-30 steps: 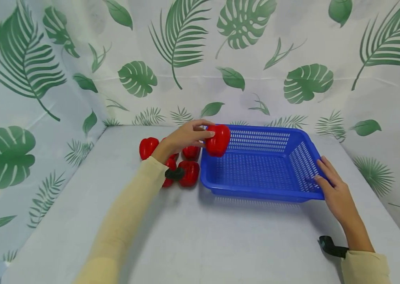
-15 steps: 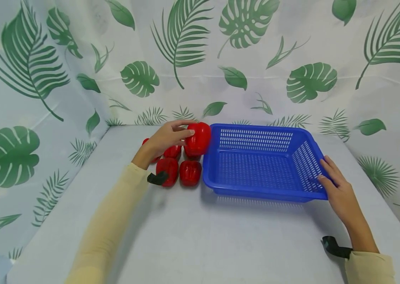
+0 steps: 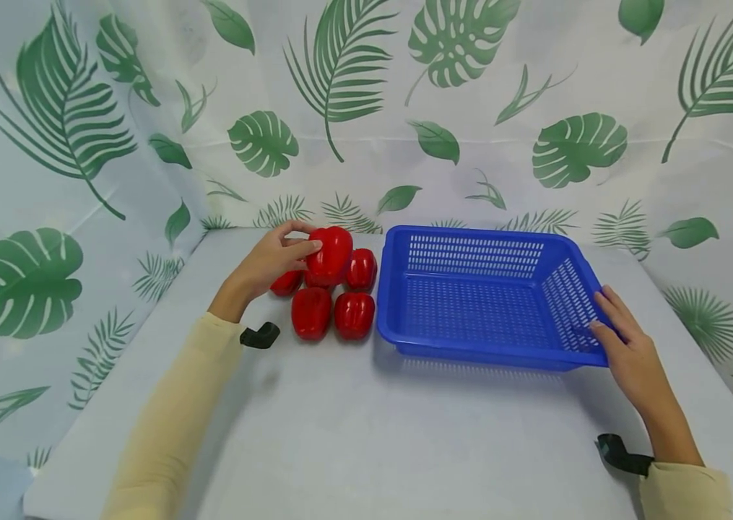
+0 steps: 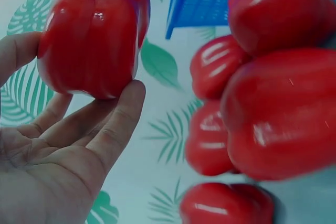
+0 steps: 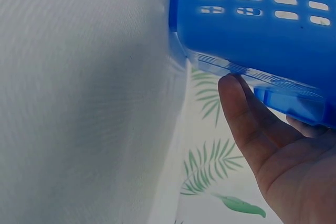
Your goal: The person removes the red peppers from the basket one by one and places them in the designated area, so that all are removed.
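Observation:
My left hand (image 3: 269, 261) holds a red bell pepper (image 3: 331, 256) up above the other peppers, left of the blue basket. In the left wrist view, thumb and fingers pinch this pepper (image 4: 92, 35) from its sides. Several more red bell peppers (image 3: 354, 315) lie grouped on the table, some partly hidden behind the held one. My right hand (image 3: 632, 354) grips the right rim of the blue plastic basket (image 3: 492, 355). In the right wrist view its thumb and fingers are at the edge of the basket (image 5: 247, 35); part of the hand is out of frame.
The white table (image 3: 405, 440) stretches in front of the peppers and basket. A leaf-printed curtain (image 3: 366, 94) hangs behind and along both sides. A dark strap end (image 3: 622, 455) sticks out at the right wrist, another (image 3: 259, 336) at the left.
My left hand has carried the held pepper leftward, from over the basket's left edge to above the peppers on the table. The right hand keeps its hold on the basket rim.

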`<state>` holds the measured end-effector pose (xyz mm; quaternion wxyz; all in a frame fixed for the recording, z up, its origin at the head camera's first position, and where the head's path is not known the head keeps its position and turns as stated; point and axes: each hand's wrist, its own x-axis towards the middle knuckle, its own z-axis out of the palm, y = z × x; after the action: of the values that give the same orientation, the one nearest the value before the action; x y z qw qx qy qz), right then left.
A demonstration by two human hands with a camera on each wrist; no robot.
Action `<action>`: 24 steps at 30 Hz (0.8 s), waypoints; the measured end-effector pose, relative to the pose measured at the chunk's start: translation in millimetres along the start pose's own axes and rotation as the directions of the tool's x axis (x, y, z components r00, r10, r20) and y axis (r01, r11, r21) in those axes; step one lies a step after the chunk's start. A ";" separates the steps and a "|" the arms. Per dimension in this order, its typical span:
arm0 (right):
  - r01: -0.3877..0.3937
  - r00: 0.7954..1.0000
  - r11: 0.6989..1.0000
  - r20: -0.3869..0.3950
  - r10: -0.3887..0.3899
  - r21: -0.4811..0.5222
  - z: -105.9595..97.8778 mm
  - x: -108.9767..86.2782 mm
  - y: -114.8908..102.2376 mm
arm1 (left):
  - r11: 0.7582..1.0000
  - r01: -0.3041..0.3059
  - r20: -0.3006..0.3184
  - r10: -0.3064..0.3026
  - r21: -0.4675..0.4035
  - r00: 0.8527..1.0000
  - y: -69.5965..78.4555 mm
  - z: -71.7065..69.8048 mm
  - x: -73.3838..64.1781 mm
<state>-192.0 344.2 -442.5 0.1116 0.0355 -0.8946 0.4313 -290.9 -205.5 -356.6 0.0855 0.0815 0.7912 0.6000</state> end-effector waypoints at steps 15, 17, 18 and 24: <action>0.003 1.000 1.000 -0.003 -0.003 -0.006 1.3 1.9 1.9 | 0.999 0.026 -0.099 -0.027 -0.020 0.995 -33.5 -35.4 -33.2; 0.003 1.000 1.000 -0.003 -0.003 -0.004 1.5 2.3 1.7 | 0.999 0.028 -0.113 -0.032 -0.036 0.993 -39.1 -39.8 -39.0; 0.001 1.000 1.000 -0.003 -0.001 -0.005 1.5 2.3 1.5 | 0.999 0.031 -0.119 -0.036 -0.044 0.992 -42.3 -41.9 -41.5; -0.017 1.000 1.000 -0.002 0.017 -0.006 1.3 1.5 0.7 | 0.997 0.056 -0.143 -0.064 -0.060 0.988 -61.1 -53.4 -53.7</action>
<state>-193.8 343.7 -443.5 0.1090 0.0268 -0.8960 0.4297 -252.7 -284.2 -399.3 0.0483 0.0115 0.7805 0.6232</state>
